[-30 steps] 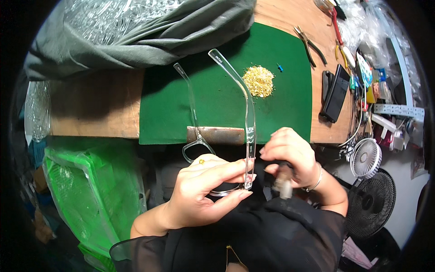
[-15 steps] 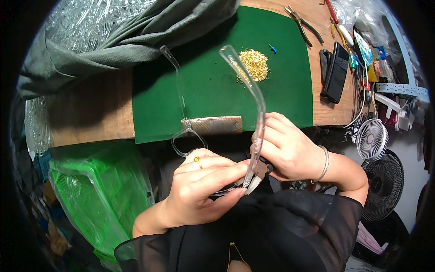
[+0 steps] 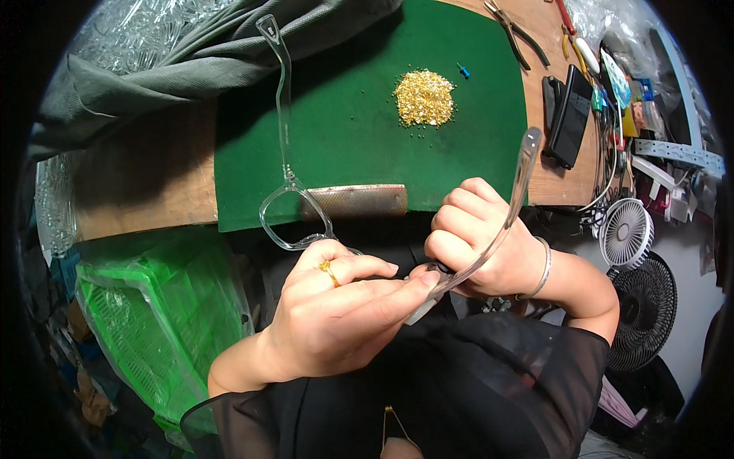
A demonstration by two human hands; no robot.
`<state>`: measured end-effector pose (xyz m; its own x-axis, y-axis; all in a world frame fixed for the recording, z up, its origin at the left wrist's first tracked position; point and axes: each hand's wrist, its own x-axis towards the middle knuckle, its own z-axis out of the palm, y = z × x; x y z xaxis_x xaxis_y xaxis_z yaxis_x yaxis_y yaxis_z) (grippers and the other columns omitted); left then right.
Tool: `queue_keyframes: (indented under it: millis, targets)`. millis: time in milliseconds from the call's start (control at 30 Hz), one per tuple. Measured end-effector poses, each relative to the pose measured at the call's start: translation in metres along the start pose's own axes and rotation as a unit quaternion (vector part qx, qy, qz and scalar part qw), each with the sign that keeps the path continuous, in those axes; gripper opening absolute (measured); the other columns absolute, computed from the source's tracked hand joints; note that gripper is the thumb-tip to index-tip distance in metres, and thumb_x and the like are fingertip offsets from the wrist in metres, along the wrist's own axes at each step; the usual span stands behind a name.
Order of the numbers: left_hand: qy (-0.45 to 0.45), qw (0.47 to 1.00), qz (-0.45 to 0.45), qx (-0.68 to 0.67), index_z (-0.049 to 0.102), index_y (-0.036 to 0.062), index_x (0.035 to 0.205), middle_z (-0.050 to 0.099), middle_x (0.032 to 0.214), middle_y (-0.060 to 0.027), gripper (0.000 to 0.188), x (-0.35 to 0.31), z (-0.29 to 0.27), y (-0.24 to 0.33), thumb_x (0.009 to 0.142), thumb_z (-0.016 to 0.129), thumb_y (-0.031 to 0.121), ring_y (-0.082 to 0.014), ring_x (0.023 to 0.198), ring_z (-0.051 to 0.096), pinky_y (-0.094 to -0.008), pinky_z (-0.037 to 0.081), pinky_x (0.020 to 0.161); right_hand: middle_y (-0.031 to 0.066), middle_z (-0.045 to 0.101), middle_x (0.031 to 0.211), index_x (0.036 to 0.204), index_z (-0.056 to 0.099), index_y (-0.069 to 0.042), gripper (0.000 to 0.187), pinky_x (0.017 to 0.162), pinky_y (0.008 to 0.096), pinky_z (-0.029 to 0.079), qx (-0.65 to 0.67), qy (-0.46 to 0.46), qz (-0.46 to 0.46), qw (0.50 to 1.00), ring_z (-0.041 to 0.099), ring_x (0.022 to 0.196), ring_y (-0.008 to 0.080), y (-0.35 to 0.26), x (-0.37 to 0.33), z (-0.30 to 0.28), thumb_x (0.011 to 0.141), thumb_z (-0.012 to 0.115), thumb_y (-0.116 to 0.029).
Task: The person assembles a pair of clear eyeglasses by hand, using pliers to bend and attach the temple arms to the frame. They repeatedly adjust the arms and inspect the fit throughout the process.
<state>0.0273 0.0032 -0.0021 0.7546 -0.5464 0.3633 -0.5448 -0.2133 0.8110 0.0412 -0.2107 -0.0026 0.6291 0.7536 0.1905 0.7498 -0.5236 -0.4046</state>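
Observation:
My left hand [image 3: 336,314] is closed around the front of a clear plastic eyeglass frame [image 3: 264,217]. One temple points away over the green mat [image 3: 344,145]; the other rises past my right wrist, and one rim shows beyond my left knuckles. Fingers curled, my right hand [image 3: 478,249] grips a small dark object beside the frame's hinge end, mostly hidden by the fingers. A pale flat piece sticks out below my left fingertips. On the mat lies a heap of tiny gold-coloured metal parts [image 3: 426,98], with a blue push pin [image 3: 463,70] to its right.
A textured metal block [image 3: 355,200] sits at the table's front edge. Pliers [image 3: 511,34], a black phone [image 3: 569,118] and cables lie right. Grey cloth [image 3: 153,92] partly covers clear frames at the left. A green crate [image 3: 141,329] stands lower left, fans [image 3: 627,233] lower right.
The eyeglass frame has turned in my left hand: its near temple swung right across my right wrist, and the far rim and temple shifted left. My right hand has rolled into a tighter fist.

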Motion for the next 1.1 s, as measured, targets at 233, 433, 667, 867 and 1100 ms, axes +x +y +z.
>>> queue_keyframes:
  millis: [233, 433, 667, 867, 1100]
  targets:
    - [-0.024, 1.0, -0.018, 0.009, 0.067, 0.0077, 0.096, 0.063, 0.073, 0.0047, 0.034, -0.002, -0.001, 0.003, 0.063, 0.072, 0.002, -0.0099, 0.065, 0.058, -0.0269, 0.032, 0.056, 0.004, 0.039, 0.062, 0.063, 0.045, -0.009, 0.022, 0.056, 0.0329, 0.034, -0.032, 0.02, -0.002, 0.999, 0.043, 0.057, 0.0202, -0.001, -0.003, 0.006, 0.058, 0.063, -0.018]
    - [-0.048, 0.998, -0.034, 0.028, 0.066, 0.0074, 0.101, 0.06, 0.07, 0.005, 0.038, -0.003, -0.001, 0.006, 0.063, 0.072, 0.003, -0.009, 0.066, 0.058, -0.0261, 0.031, 0.056, 0.003, 0.041, 0.061, 0.064, 0.047, -0.009, 0.016, 0.056, 0.0314, 0.035, -0.008, -0.005, 0.023, 1.0, 0.045, 0.058, 0.0188, -0.005, -0.004, 0.003, 0.058, 0.061, -0.013]
    - [-0.047, 0.996, -0.005, 0.072, 0.064, 0.0069, 0.106, 0.058, 0.067, 0.0039, 0.041, -0.005, 0.001, 0.002, 0.065, 0.072, 0.006, -0.0099, 0.068, 0.058, -0.0265, 0.032, 0.057, 0.0036, 0.045, 0.063, 0.064, 0.048, -0.008, 0.016, 0.057, 0.0315, 0.036, -0.022, 0.002, 0.04, 0.999, 0.047, 0.06, 0.0191, -0.006, -0.012, 0.014, 0.056, 0.062, -0.011]
    - [-0.026, 0.999, -0.038, -0.012, 0.064, 0.0031, 0.106, 0.063, 0.073, -0.0018, 0.039, -0.002, -0.006, 0.001, 0.067, 0.071, 0.005, -0.0151, 0.071, 0.061, -0.028, 0.034, 0.059, 0.0075, 0.05, 0.077, 0.079, 0.051, -0.007, 0.028, 0.072, 0.0374, 0.042, 0.065, -0.034, 0.045, 0.996, 0.051, 0.077, 0.025, 0.004, -0.002, -0.004, 0.058, 0.068, -0.013]
    - [-0.016, 0.99, -0.07, -0.125, 0.061, -0.0033, 0.106, 0.07, 0.084, -0.0105, 0.045, -0.006, -0.014, -0.009, 0.065, 0.076, 0.006, -0.019, 0.078, 0.066, -0.0294, 0.044, 0.073, 0.0101, 0.053, 0.084, 0.089, 0.054, -0.005, 0.032, 0.075, 0.0361, 0.043, 0.079, 0.007, 0.124, 0.989, 0.053, 0.08, 0.0292, 0.02, -0.014, 0.019, 0.06, 0.065, -0.003]
